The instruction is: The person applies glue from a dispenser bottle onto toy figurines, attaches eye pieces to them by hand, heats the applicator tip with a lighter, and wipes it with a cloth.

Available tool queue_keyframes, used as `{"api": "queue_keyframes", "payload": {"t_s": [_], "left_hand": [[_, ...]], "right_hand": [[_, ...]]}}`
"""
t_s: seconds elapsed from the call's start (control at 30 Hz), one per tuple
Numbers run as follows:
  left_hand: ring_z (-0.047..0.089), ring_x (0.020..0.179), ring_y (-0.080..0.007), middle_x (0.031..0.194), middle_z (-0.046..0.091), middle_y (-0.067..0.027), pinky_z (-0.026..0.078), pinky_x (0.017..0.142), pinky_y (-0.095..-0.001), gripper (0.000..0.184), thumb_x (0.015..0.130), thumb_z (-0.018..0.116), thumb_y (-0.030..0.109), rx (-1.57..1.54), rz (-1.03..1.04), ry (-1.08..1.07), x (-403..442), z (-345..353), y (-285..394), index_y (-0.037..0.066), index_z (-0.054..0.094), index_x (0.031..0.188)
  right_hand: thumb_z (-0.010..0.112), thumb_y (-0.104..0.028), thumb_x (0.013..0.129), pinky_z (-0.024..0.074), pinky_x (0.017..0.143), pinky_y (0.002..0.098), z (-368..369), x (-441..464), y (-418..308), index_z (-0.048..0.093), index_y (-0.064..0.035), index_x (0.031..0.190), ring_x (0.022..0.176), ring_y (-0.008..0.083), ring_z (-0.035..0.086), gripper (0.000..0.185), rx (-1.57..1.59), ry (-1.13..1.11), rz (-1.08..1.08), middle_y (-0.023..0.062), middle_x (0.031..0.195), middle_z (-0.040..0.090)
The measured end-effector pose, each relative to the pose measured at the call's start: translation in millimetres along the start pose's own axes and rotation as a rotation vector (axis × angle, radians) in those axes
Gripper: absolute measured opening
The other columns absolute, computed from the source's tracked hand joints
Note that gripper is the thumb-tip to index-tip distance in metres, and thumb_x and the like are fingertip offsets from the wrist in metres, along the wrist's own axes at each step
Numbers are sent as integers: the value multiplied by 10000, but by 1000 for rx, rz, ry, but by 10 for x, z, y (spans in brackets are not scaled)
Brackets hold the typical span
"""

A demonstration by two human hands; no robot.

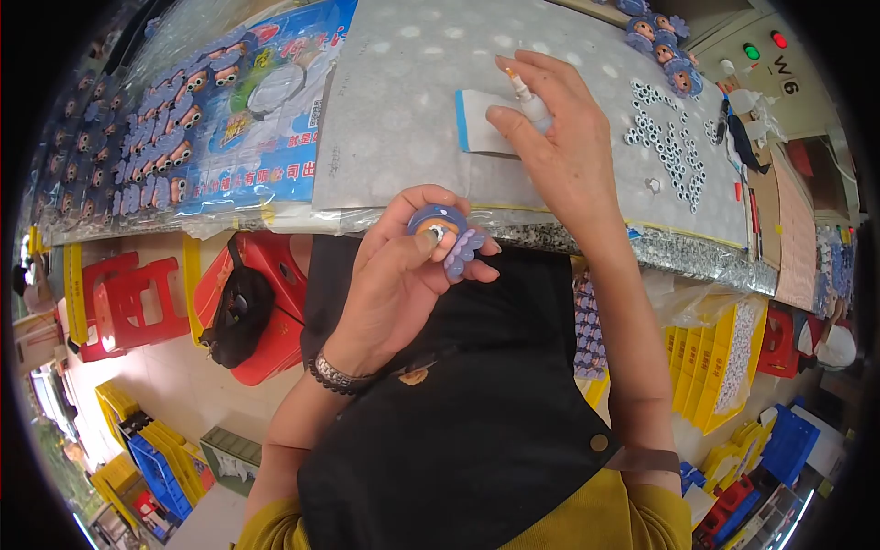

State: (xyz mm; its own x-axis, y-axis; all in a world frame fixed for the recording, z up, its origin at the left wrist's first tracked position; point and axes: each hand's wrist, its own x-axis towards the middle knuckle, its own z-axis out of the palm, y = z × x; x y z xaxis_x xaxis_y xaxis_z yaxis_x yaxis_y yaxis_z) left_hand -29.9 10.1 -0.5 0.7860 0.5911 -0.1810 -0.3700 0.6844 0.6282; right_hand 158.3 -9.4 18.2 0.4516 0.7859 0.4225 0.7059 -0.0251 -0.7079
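My left hand (390, 266) is closed around a small doll head (446, 218) with purple-blue hair and a lilac ruffle, just off the table's front edge. The thumb presses on its face, where a bit of white shows beside the tip. Over the table, my right hand (573, 156) has its thumb and fingers around a small white squeeze bottle (532, 105) with an orange-tipped nozzle pointing up and away. Below the bottle lies a white pad (486, 128) with a blue edge; the hand partly hides it.
Many round black-and-white doll eyes (674, 147) are spread on the grey table covering (394, 119) to the right. Doll heads (665, 50) sit at the far right, and rows of doll parts (160, 137) at the left. A red stool (275, 293) with a black bag stands below.
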Motion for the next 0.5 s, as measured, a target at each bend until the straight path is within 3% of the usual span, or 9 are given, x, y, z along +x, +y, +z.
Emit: {"api": "queue_keyframes", "payload": {"t_s": [0.07,0.17,0.27,0.5], "left_hand": [[604,950,-291,1107,499,-126,549,776,-389,328,832,521,62,-67,-17,-26,9,-5,6,-4,443,1144],[609,928,-288,1097,508,-132,548,739,-370,335,836,522,71,-67,-16,-32,18,-18,-2,-5,435,1150],[611,913,-284,1087,516,-137,543,706,-351,340,844,516,83,-38,-42,-33,19,-2,14,1,424,1160],[611,896,-260,1076,528,-138,514,648,-301,396,832,534,30,17,-178,-30,-25,34,60,34,386,1199]], "right_hand": [[655,-109,779,466,717,261,-48,-40,-15,648,-14,1028,855,130,576,267,81,-55,4,57,958,609],[665,-97,772,475,714,268,-124,-155,-86,663,-16,1000,847,132,577,242,241,-162,12,63,989,599],[675,-36,751,483,702,275,-198,-314,-193,681,-23,955,841,136,574,205,603,-439,219,70,992,582],[674,32,726,468,721,273,-224,-517,-232,685,-28,890,848,139,572,175,672,-502,232,65,935,583]]}}
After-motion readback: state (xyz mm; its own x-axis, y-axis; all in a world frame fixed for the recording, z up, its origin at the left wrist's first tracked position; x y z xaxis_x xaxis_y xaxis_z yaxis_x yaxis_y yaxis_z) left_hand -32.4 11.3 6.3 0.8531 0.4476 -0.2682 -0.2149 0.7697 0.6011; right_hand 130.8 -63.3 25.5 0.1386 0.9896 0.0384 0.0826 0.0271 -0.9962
